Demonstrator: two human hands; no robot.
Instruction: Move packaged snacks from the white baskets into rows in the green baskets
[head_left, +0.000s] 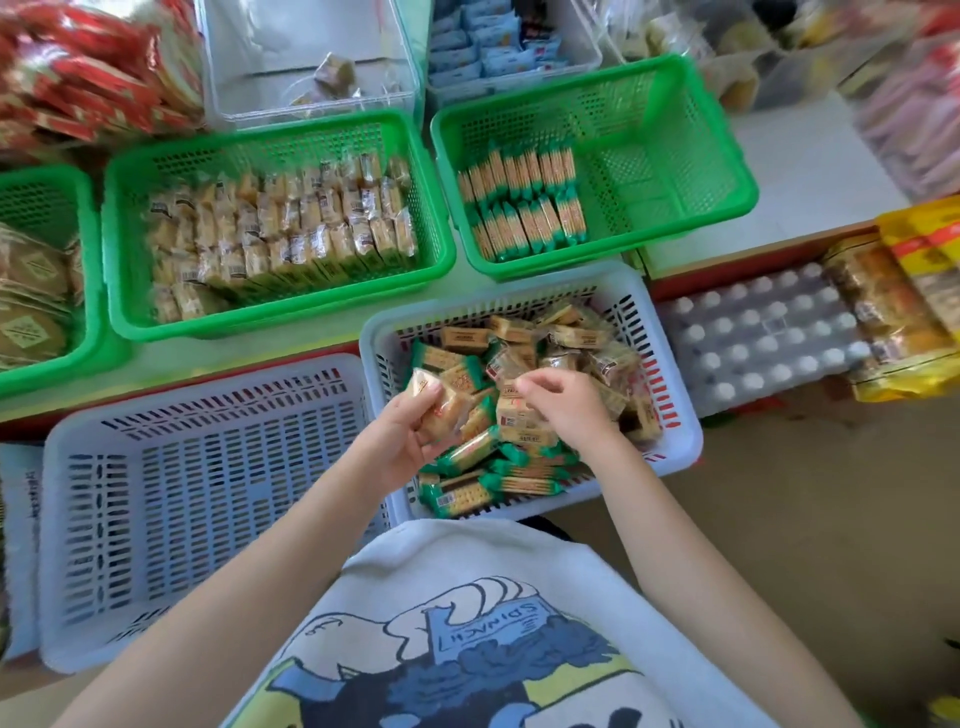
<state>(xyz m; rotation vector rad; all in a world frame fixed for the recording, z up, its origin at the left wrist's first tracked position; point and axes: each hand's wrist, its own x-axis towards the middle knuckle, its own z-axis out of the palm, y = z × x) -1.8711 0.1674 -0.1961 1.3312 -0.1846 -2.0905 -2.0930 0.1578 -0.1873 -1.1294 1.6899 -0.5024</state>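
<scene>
White basket, head view: white basket (670, 415) sits under both hands, loosely piled with packaged snacks (519, 457), some green-ended, some clear-wrapped.
Left hand: left hand (402, 439) grips a clear-wrapped pale snack pack (434, 402), fingers curled round it, held just over the pile's left side.
Right hand: right hand (569, 402) has thumb and fingers drawn together over the pile, just right of the held pack; whether they pinch a pack, cannot tell.
Second white basket: second white basket (197, 499) lies left of the grip, touching the first basket's side.
Green basket, far right of grip: right green basket (691, 171) holds two short rows of green-ended packs (524, 200) at its left side.
Green basket, far left of grip: middle green basket (124, 244) is filled with rows of clear-wrapped packs (283, 228).
Blur: frame edges are smeared; the goods there are unreadable.
</scene>
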